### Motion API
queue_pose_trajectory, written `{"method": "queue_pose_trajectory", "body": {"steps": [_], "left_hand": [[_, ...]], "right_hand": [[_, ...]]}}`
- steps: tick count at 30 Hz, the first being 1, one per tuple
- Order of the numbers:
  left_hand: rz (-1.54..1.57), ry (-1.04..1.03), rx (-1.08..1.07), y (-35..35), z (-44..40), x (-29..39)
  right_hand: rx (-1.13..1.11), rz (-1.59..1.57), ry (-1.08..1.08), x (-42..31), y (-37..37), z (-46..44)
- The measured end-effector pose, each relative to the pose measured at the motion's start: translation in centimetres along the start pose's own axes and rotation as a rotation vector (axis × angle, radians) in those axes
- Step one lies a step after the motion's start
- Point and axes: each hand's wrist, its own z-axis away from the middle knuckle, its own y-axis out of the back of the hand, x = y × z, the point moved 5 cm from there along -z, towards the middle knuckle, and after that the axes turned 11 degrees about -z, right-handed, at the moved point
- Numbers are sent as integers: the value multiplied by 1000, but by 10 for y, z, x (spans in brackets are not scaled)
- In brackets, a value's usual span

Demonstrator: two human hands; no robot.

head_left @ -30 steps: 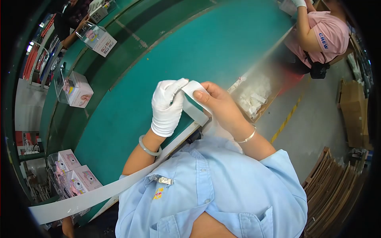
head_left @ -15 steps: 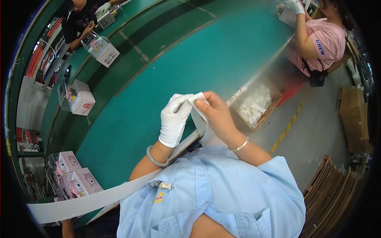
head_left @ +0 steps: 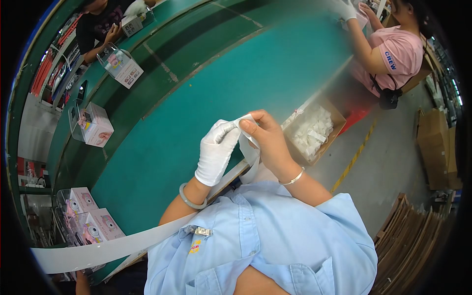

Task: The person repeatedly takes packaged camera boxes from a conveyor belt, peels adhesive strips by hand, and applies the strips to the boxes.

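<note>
The bare right hand point(head_left: 268, 140) pinches a long, flat, glossy white strip point(head_left: 98, 256) between thumb and fingers, while the left hand in a white fabric glove point(head_left: 215, 152) closes its curled fingertips on the same piece's edge. The strip loops below both hands, beside the edge of the smooth green tabletop point(head_left: 162, 132), and a length runs past the pale blue shirt point(head_left: 305, 236) toward the lower left. Beyond the right hand sits an open brown cardboard box point(head_left: 339, 124) of crumpled white scraps point(head_left: 312, 132).
</note>
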Motion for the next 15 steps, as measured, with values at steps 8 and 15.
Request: {"method": "queue_pose_trajectory", "body": {"steps": [8,15], "left_hand": [[-103,-28,-32,-23,-2,7],[-64,-71,-122,-40,0,23]], "right_hand": [[-2,-46,-5,-16,10,-4],[15,-20,7,-29,17,-1]]}}
